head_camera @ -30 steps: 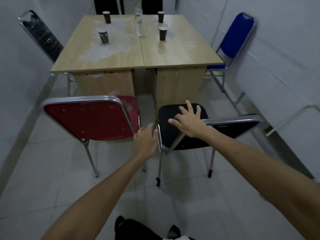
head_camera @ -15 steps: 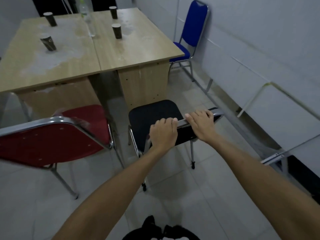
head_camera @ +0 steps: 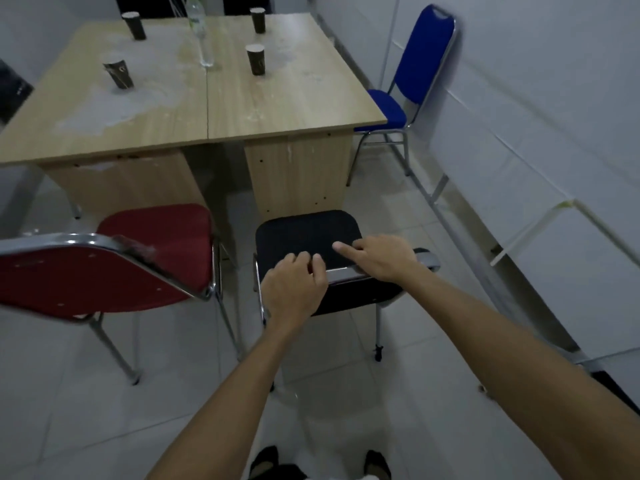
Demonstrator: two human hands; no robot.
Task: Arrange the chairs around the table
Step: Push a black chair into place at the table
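A black chair (head_camera: 308,233) with a chrome frame stands just in front of me, its seat facing the right half of the wooden table (head_camera: 294,105). My left hand (head_camera: 294,289) is curled over the left part of its backrest rail. My right hand (head_camera: 381,258) lies on the same rail to the right, fingers spread and the index finger stretched out over the seat. A red chair (head_camera: 86,282) stands to the left, facing the table's left half. By the right wall at the table's side stands a blue chair (head_camera: 422,53).
Several dark paper cups (head_camera: 256,58) and a clear water bottle (head_camera: 202,36) stand on the table. Another dark chair (head_camera: 10,88) shows at the left edge. A white wall with a metal frame (head_camera: 440,188) at floor level runs close on the right. My feet show at the bottom.
Both hands came onto the black chair's backrest and the chair now sits squarer to the table. My right hand's fingers, wrapped on the rail half a second ago, have since spread.
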